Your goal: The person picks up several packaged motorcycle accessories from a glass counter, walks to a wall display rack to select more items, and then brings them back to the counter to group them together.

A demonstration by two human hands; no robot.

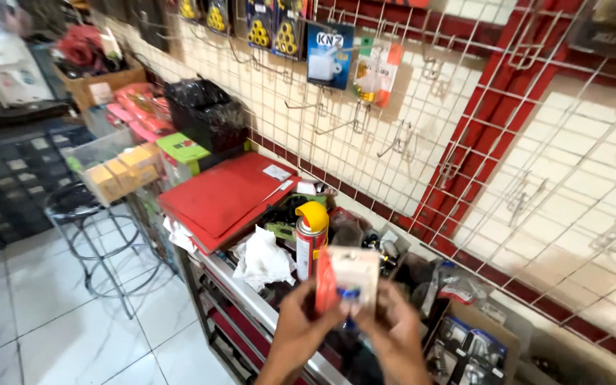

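Note:
Both my hands hold a small blister-packed item [347,279] with an orange-and-white card, raised in front of me at the bottom centre. My left hand [302,324] grips its left edge and my right hand [392,329] grips its lower right side. Just behind the pack stands a red spray can with a yellow cap [311,239] on a cluttered cart top. A white crumpled rag [262,258] lies to the can's left.
A white wire grid [408,135] with hooks covers the tiled wall and carries a few hanging packs [329,53]. A red flat case [226,196], a black bag [204,110], boxes and a black stool [83,207] stand to the left. A cardboard box [472,342] sits at right.

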